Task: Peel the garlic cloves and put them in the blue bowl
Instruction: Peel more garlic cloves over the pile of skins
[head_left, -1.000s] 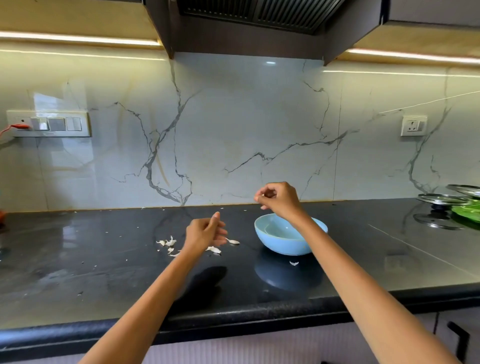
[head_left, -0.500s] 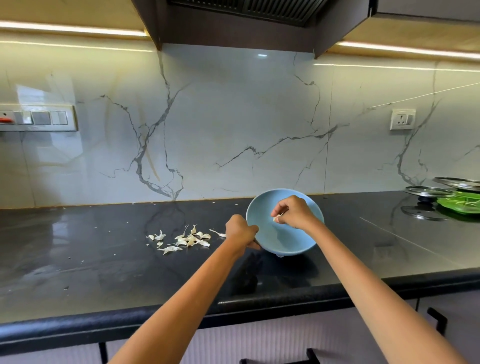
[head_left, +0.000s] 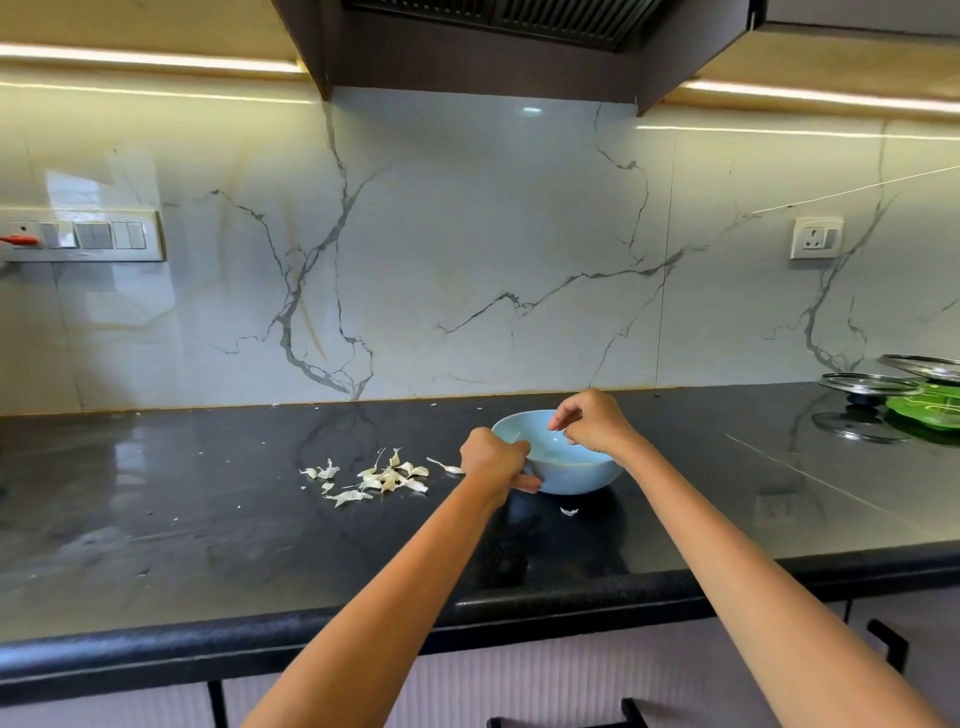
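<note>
Peeling looks mostly done: garlic skins (head_left: 384, 477) litter mid-worktop (head_left: 156, 519), left hand (head_left: 493, 462) grips blue bowl (head_left: 571, 475) rim, right hand (head_left: 592, 421) fingers loosely curled over it, contents unclear.

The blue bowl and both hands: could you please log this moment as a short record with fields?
bowl: blue bowl upright on black counter
bowl contents: cannot tell
left hand: left hand grips the bowl's near-left rim
right hand: right hand over the bowl, fingers loosely curled; what it holds cannot be told
peels: garlic skins on counter left of bowl
</note>
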